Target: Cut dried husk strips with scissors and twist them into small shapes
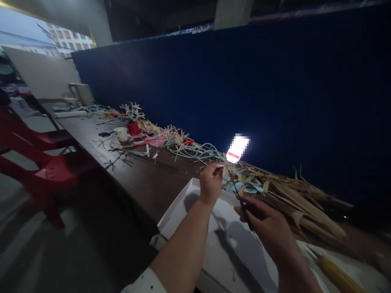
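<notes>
My left hand (210, 182) is raised above a white tray (183, 207), fingers pinched on a small pale piece of dried husk (225, 169). My right hand (265, 221) is closed around a thin dark tool (242, 205), perhaps scissors, whose tip points up toward the husk piece. Both hands hover over the tray's white surface near the table's edge. A pile of dried corn husks (302, 203) lies just right of my hands, with light blue scraps (244, 183) beside it.
A long dark table (137, 175) runs along a blue wall (244, 89). On it stand a bright phone (237, 148), blue cords (195, 151), a white cup (121, 133), a red pot (133, 127) and husk flowers (132, 109). Red plastic chairs (45, 167) stand left. A corn cob (336, 272) lies at the lower right.
</notes>
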Motion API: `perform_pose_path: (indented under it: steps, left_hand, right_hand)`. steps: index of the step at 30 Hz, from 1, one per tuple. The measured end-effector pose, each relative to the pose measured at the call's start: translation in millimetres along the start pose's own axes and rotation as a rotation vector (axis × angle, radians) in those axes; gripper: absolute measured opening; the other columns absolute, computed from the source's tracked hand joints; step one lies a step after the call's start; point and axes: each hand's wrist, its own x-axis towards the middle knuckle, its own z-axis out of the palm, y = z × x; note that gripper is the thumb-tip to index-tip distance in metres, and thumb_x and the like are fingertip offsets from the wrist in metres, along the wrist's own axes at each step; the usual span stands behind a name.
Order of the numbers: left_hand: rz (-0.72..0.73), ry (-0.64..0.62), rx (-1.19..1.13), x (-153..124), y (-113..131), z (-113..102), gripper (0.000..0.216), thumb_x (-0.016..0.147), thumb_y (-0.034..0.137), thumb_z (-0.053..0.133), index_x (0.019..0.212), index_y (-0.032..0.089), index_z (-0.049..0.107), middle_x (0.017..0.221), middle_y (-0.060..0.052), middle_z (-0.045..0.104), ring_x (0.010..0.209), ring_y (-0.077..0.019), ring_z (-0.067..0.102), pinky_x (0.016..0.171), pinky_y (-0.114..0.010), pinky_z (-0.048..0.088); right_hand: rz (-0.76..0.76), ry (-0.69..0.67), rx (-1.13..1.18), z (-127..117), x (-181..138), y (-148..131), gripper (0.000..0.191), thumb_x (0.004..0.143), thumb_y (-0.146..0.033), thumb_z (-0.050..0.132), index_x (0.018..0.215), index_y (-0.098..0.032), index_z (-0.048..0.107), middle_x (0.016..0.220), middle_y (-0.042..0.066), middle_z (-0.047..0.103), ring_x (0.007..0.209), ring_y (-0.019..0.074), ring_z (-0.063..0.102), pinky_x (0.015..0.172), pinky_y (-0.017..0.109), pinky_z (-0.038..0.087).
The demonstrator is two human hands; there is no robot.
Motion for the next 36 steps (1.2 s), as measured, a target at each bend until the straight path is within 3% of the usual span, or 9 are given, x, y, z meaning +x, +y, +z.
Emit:
perform_pose_path:
  steps: [13, 36]
  left_hand:
    - [-0.033, 0.003, -0.056, -0.5, -1.5, 1.6, 0.017, 0.077, 0.015, 0.055, 0.09, 0.015, 0.067, 0.089, -0.006, 0.067, 0.079, -0.0132, 0.061, 0.076, -0.025, 0.049]
    - [-0.068, 0.013, -0.132, -0.2, 1.4, 3.5, 0.012, 0.074, 0.014, 0.056, 0.082, 0.015, 0.065, 0.069, -0.001, 0.062, 0.067, -0.0101, 0.058, 0.069, -0.022, 0.048]
  right_hand:
    - [0.005, -0.001, 0.04, 0.0, -0.4, 3.0, 0.049, 0.062, -0.036, 0.074, 0.106, -0.017, 0.067, 0.069, 0.002, 0.065, 0.062, 0.0161, 0.057, 0.051, 0.023, 0.044]
    - [0.011, 0.019, 0.035, 0.2, -0.3, 2.1, 0.048, 0.062, -0.032, 0.073, 0.108, -0.018, 0.066, 0.071, 0.002, 0.068, 0.064, 0.0163, 0.06, 0.052, 0.023, 0.046]
